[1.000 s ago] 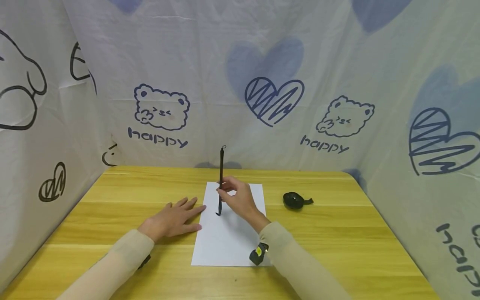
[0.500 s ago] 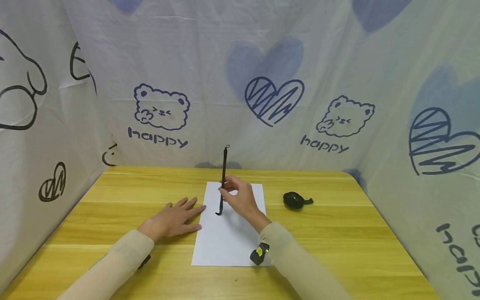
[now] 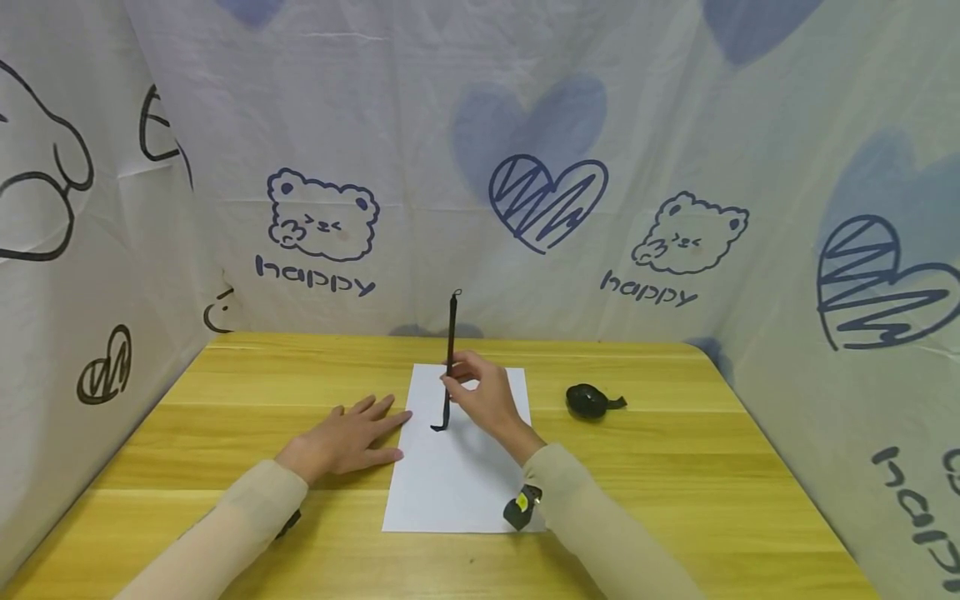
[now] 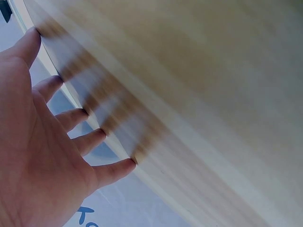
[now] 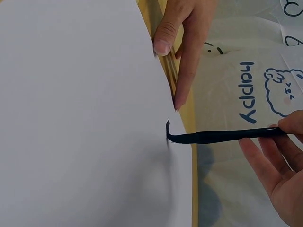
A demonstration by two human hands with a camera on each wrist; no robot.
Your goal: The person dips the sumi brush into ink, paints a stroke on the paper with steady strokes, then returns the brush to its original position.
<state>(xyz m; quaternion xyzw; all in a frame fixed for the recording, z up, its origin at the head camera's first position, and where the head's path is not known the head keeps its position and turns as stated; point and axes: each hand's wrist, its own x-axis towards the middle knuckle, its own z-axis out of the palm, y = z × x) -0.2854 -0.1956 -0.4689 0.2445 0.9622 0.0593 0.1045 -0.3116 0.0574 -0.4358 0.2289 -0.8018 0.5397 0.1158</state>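
A dark writing brush (image 3: 452, 333) stands nearly upright over a white sheet of paper (image 3: 442, 492), pinched between the thumb and fingers of my right hand (image 3: 483, 396). Its bent tip touches the paper at the right end of a short black stroke (image 5: 167, 126), seen closely in the right wrist view. My left hand (image 3: 348, 437) lies flat with fingers spread, its thumb and index fingertip at the paper's left edge. In the left wrist view the left fingertips (image 4: 128, 163) touch the wooden surface.
A small black dish-like object (image 3: 588, 402) with a short handle sits right of the paper on the yellow wooden table (image 3: 660, 483). Printed white cloth (image 3: 420, 233) encloses the table at the back and both sides.
My right hand has moved slightly to the right with the brush, and the black stroke behind its tip has grown longer. The left hand and the paper have stayed in place.
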